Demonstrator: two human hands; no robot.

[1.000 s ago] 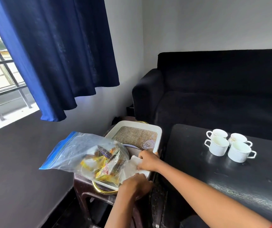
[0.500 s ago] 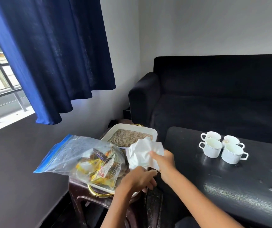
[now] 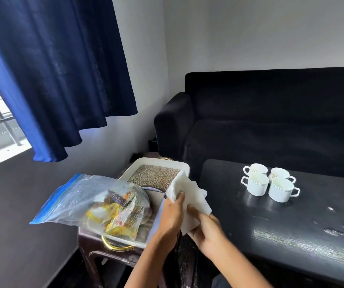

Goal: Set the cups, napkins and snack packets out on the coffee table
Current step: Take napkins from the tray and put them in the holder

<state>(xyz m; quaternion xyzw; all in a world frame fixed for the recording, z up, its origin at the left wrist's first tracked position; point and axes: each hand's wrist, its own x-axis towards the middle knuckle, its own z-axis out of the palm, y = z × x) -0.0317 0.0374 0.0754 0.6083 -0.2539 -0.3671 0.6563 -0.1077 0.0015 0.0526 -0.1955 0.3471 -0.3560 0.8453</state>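
Black fabric covers a sofa (image 3: 270, 121) filling the upper right, at about two o'clock from the hands. In front of it, at three o'clock, stands a glossy black coffee table (image 3: 291, 235). A dark blue curtain (image 3: 52, 75) hangs over a barred window at ten o'clock.

Left of the coffee table, at nine o'clock, a small dark side table (image 3: 92, 244) carries a white tray (image 3: 154, 163) lined with a woven mat.

A clear zip bag (image 3: 88, 202) with a blue seal lies on the near end of the tray, its mouth hanging over the left edge. Inside are bright yellow and orange snack packets (image 3: 117, 213). The bag looks limp and slick, its contents light and crinkly; it is probably best lifted with a hand under the bulge rather than by the film alone.

Four white cups (image 3: 268, 181) stand clustered on the coffee table, touching or nearly so, with handles pointing outward. They look hard and breakable; each handle gives an easy hold.

At the centre, both hands hold a loose stack of white paper napkins (image 3: 191, 196) in the air over the gap between tray and coffee table. The left hand (image 3: 171, 219) curls around the stack's left edge, fingertips pressed on top. The right hand (image 3: 206, 229) pinches its lower right corner. The napkins are soft, very light and easily crumpled or separated, so a gentle flat pinch across the whole stack would likely suit them.
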